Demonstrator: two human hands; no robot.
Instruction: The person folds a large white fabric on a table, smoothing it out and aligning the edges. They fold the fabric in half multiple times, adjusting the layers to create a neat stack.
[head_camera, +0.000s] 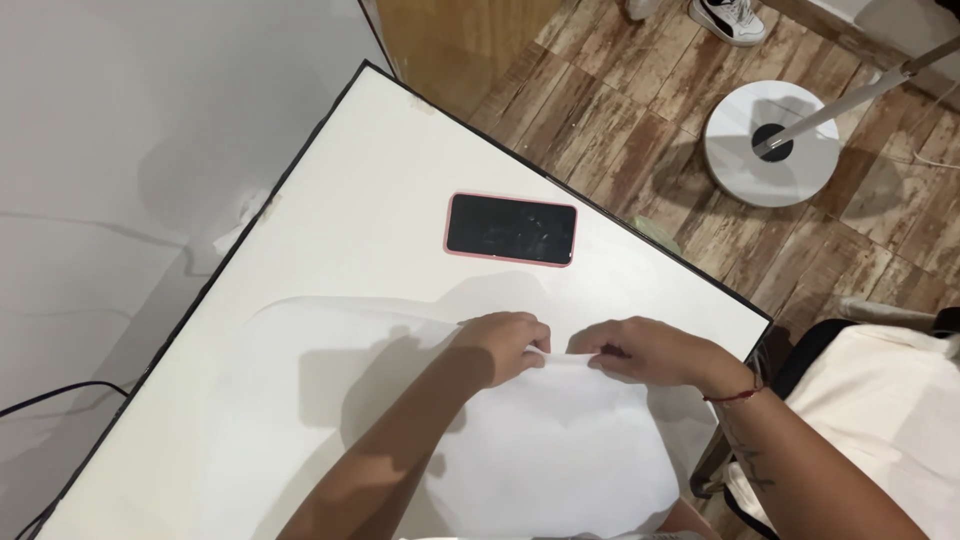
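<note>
Left hand (505, 342) and right hand (650, 352) close together, both hands pinching the folded edge of a white paper sheet (540, 450), sheet flat on the white worktop (400, 170), just below a pink-cased phone (511, 229), screen dark

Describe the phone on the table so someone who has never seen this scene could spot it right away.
Start at the big white table with the thin black edge. Beyond the two hands pinching a white sheet, a phone lies flat and apart from them, screen up. It is the only dark thing on the tabletop: a black screen in a pink case.
</note>
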